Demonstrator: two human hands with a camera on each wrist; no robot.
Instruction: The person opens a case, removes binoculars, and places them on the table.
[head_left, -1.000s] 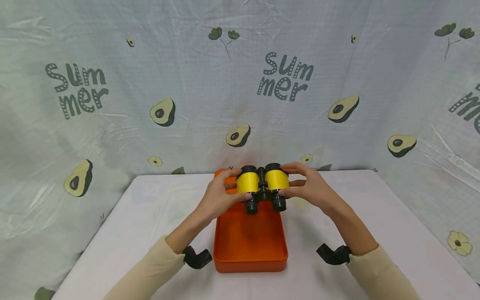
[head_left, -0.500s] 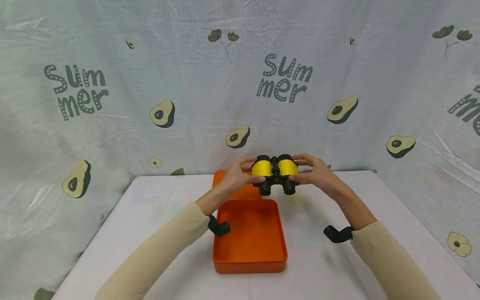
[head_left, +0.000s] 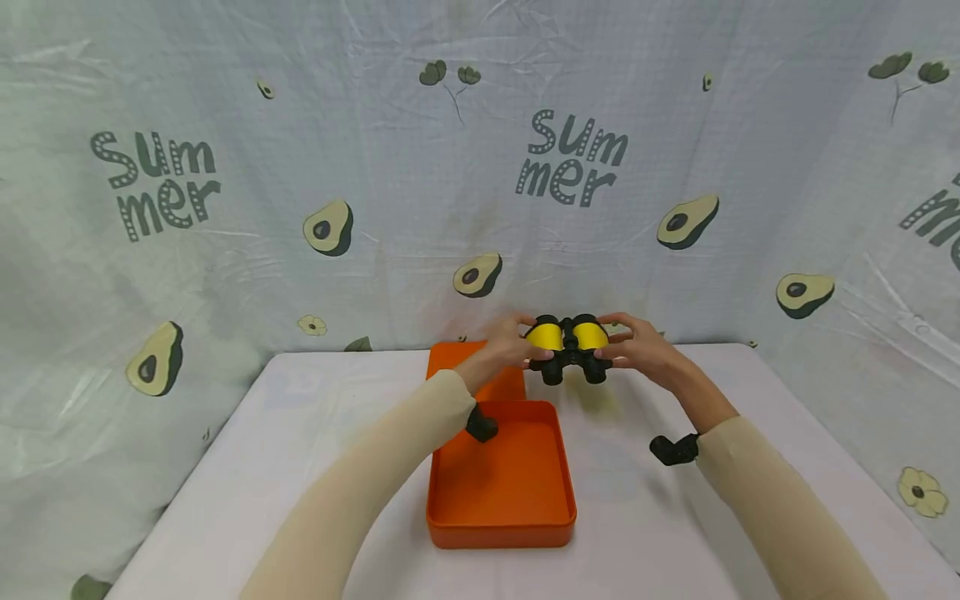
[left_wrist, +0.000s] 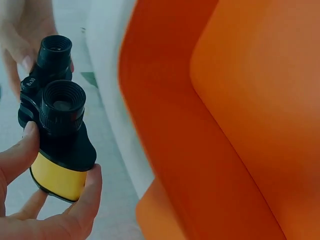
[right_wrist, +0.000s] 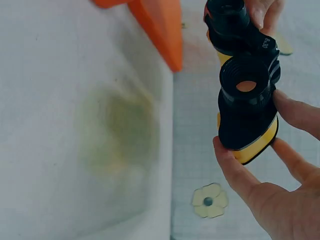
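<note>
Black binoculars (head_left: 570, 343) with yellow barrels are held between both hands over the far part of the table, right of the orange box. My left hand (head_left: 504, 343) grips the left barrel, thumb near the eyepiece side and fingers round the outside. On the other barrel, my right hand (head_left: 643, 346) holds with thumb and fingers spread round its outer side. In the left wrist view the binoculars (left_wrist: 62, 115) show their black eyepieces, with fingertips pressing the yellow barrel. The right wrist view shows the binoculars (right_wrist: 247, 95) with the thumb and fingertips around the near barrel.
An orange open box (head_left: 501, 537) stands on the white table (head_left: 360, 392), its base bare inside. Behind it lies an orange panel (head_left: 442, 358), partly covered by my left arm. A printed curtain (head_left: 390, 167) hangs behind the table.
Both hands have carried the binoculars from above the box to the right and farther away. The left forearm now crosses over the box, which has stayed in place.
</note>
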